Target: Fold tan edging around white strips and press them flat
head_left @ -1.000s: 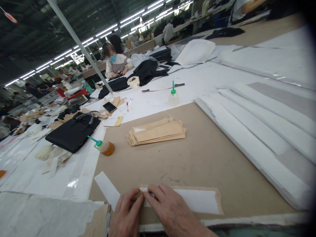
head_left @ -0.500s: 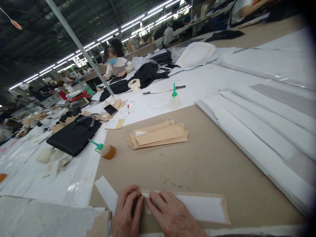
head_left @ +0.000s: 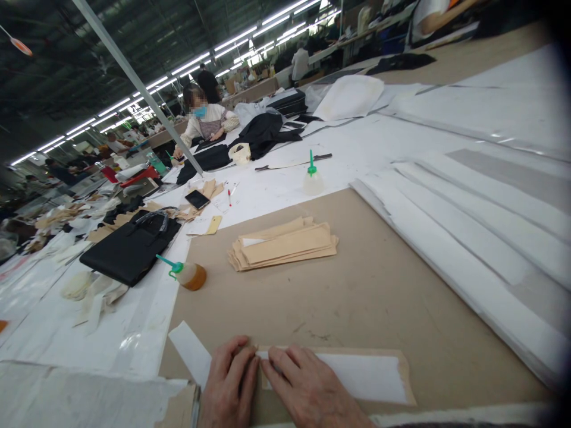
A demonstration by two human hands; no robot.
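Observation:
A tan strip with a white backing lies along the front edge of the brown board. My left hand is closed at the strip's left end, its thumb and curled fingers pinching the edge. Close beside it, my right hand has its fingertips together, pressing on the strip's upper edge. The two hands' thumbs and fingertips almost meet, and what lies beneath them is hidden. A loose white strip slants out from behind my left hand.
Stacked tan strips lie mid-board. An amber glue bottle rests tilted at the board's left edge; another bottle stands beyond. A black bag, a phone and layered white sheets surround the board. A co-worker sits across.
The view has shifted slightly. Both my hands stay at the strip's left end with hardly any movement. The co-worker's arm across the table has moved outward to the left.

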